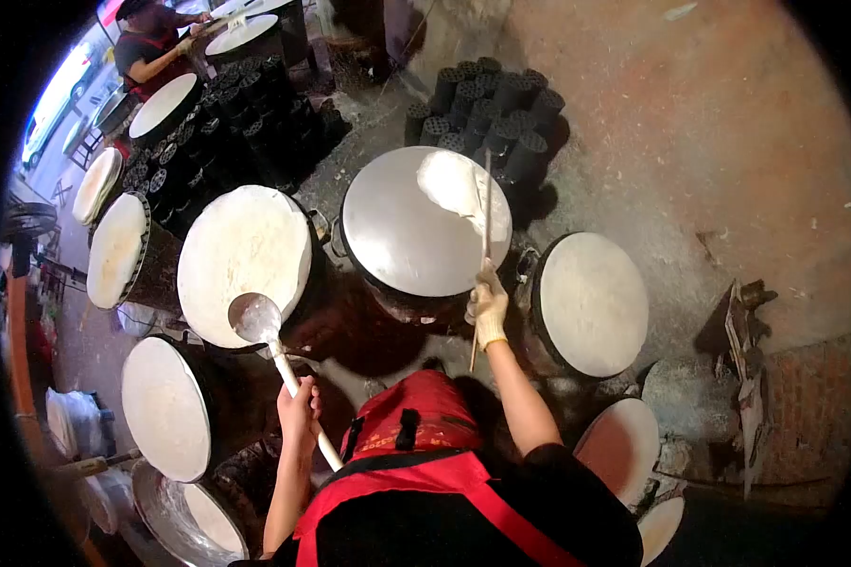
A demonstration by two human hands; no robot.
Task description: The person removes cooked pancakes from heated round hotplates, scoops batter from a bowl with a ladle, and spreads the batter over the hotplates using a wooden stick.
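Note:
My left hand (299,408) is closed round the white handle of a ladle (255,319). The ladle's bowl, coated with pale batter, is over the lower edge of a round griddle covered by a pale flatbread (241,250). On my right hand (488,302) is a light glove; its fingers are wrapped round a long thin stick (487,213). The stick's upper part crosses the right side of a bare-looking grey griddle (388,222), touching or just over a patch of white batter (451,183) near its top right.
Stacks of black perforated cylinders (482,104) stand beyond the grey griddle. More round griddles with pale tops (594,304) stand at the right and left. A metal basin (161,506) is at the lower left. Another person (156,52) works at the upper left.

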